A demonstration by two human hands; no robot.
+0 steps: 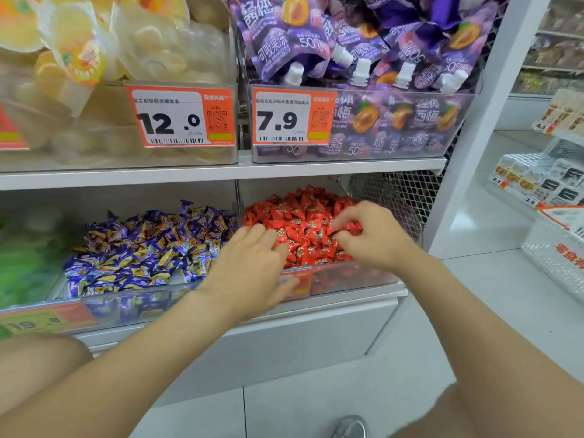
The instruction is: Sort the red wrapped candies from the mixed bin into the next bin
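purple candy bin point(148, 245): no reds visible. left hand point(252, 267) spread flat on red candies point(300, 216) in right bin point(363, 273). right hand point(369, 238) pinches red candies there; slick wrappers, loose pinch could spill over the rim.

Plain white shop shelving point(221, 172) with a wire mesh back panel point(395, 191), white upright post point(494, 90) on the right end. Pale tiled floor point(316, 406), another stocked rack point(556, 58) further off. Bright even light.
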